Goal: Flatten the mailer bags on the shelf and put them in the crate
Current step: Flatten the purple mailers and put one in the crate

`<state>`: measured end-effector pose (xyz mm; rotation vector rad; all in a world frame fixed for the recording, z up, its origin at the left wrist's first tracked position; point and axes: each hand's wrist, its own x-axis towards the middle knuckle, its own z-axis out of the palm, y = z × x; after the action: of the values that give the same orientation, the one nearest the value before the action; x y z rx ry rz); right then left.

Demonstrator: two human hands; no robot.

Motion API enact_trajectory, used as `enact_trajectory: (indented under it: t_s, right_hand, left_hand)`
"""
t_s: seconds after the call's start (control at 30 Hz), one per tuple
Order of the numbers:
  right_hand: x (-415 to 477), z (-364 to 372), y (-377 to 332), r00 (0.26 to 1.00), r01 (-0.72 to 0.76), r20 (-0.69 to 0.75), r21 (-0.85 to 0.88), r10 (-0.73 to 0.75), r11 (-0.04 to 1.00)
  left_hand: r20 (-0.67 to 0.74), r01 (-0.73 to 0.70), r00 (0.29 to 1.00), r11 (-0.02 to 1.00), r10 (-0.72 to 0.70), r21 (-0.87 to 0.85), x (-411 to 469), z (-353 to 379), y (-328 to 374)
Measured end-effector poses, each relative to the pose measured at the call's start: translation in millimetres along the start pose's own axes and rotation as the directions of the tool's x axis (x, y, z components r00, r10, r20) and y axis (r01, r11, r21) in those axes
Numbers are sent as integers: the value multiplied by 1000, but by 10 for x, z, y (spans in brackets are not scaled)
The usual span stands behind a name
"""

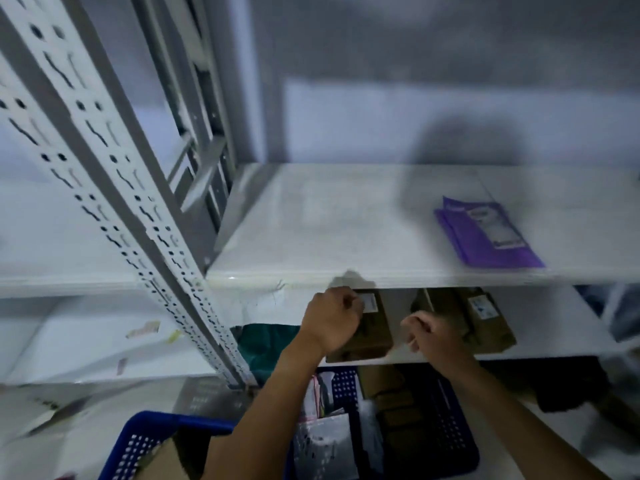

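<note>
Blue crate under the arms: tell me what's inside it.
Pale mailer bags and brown parcels lie in the blue crate. The arms cover part of its contents, and its bottom is hidden.

It is dim here, and all I see looks soft and smeared. The white shelf (329, 230) is the brightest thing. A big round shadow sits on the wall (346, 109) just above the shelf and spills onto it. Under the shelf it gets darker. Left of the shelf, the post (116, 174) looks bent.
</note>
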<state>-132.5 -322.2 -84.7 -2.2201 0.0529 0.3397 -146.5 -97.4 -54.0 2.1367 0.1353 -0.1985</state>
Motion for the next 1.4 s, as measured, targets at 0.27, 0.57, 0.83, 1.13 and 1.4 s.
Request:
enact_trajectory:
  t_s: [0.27,0.57,0.83,1.13,1.4]
  right_hand:
    - [2,-730,-427,987,-24,-160,-89,9,996]
    - [422,-1642,-140,930,-41,-364,-248,-54,968]
    - [966,-2124,243,944,-81,-329,-323,-32,943]
    - [1519,-2161,713,993,-59,-114,-201,36,978]
    - [1566,-2108,658,988,-36,-152,-154,13,987]
  left_hand:
    - [82,-53,996,996,47,73,111,-40,619]
    - [71,-35,997,992,26,118,456,404,1179]
    - [-51,145,988,989,-144,9,848,863,1624]
    - [28,151,986,956,-163,252,1161,1450,1770]
    - [3,135,991,986,-136,101,1319,1559,1719]
